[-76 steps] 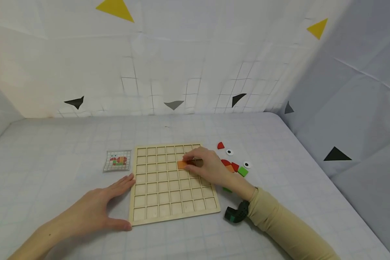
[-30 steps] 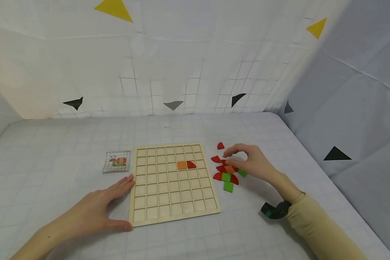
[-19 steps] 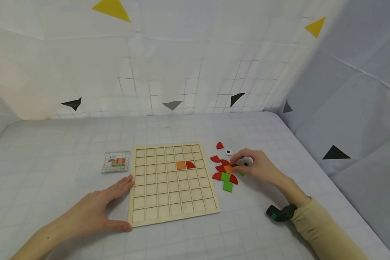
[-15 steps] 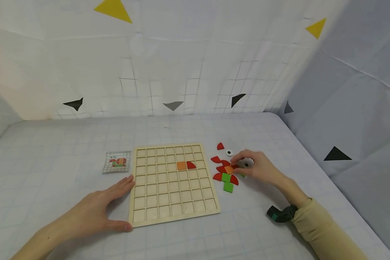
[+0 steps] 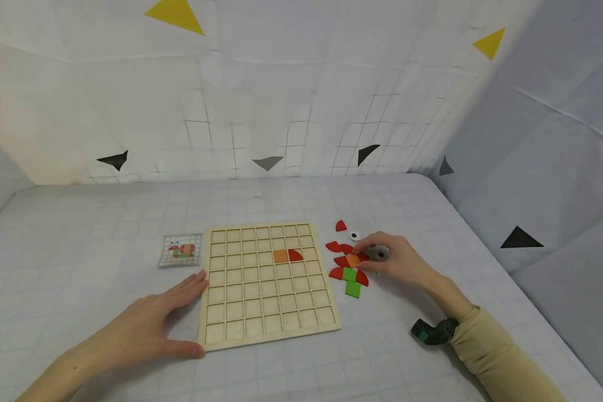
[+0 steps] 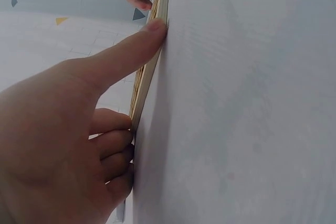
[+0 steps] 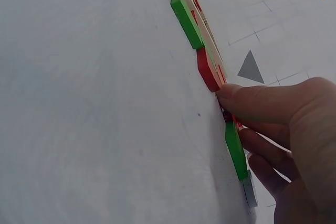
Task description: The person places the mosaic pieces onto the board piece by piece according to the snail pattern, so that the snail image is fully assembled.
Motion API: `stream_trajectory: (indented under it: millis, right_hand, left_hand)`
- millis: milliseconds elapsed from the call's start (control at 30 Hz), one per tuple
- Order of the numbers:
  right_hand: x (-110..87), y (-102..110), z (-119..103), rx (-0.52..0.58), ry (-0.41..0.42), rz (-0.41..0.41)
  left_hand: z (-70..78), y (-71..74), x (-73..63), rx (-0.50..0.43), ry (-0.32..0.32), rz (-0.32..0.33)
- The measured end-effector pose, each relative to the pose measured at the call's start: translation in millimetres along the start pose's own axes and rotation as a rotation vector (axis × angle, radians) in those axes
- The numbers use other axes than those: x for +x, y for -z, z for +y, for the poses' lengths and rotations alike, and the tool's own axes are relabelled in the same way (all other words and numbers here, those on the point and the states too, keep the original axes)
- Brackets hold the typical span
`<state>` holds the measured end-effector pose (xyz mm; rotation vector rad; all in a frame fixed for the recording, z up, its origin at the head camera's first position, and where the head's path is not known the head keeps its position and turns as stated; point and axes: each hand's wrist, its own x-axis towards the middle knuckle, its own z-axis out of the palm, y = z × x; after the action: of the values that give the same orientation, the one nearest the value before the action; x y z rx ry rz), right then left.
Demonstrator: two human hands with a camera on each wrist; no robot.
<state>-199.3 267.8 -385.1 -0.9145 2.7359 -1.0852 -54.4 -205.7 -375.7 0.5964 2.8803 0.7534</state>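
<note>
Since the earliest frame, the right grip (image 5: 401, 260) has moved off the grid board (image 5: 273, 322) to the loose pieces; the left grip (image 5: 146, 321) remains at the board's left edge, fingers and thumb spread wide. Right grip: narrow, pinching the loose orange tile (image 5: 352, 260), which is among the red pieces on the tabletop (image 5: 271, 374), right of the board. Handling (judged): light, stiff, fairly smooth; take hold at two opposite edges. Count: board, 1; picture card (image 5: 163, 258), 1; orange square (image 5: 280, 256) in the board, 1; red quarter-round (image 5: 294, 255) beside it, 1; loose orange tile, 1; loose red pieces (image 5: 336, 272), 7 visible; green tiles (image 5: 353, 288), 3, one mostly hidden; eye discs (image 5: 354, 235), 2.
</note>
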Motion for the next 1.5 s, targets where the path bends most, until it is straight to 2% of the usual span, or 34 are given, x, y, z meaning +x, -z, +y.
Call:
stream_trajectory:
  millis: [200, 633, 1167, 1500]
  right_hand:
    - [0.1, -1.2, -1.5, 0.004, -0.023, 0.010]
    - [0.1, -2.9, 1.0, 0.001, 0.003, 0.034]
    - [1.7, -5.4, 4.7, -0.006, 0.091, 0.068]
    - [2.1, -5.1, 2.7, -0.020, 0.073, 0.075]
  left_hand:
    - [-0.1, 0.4, -0.5, -0.002, 0.001, 0.001]
    - [0.2, 0.3, -0.5, 0.016, 0.000, 0.002]
    - [-0.4, -0.4, -0.8, 0.016, -0.005, 0.003]
    - [0.0, 0.6, -0.6, 0.006, -0.002, -0.005]
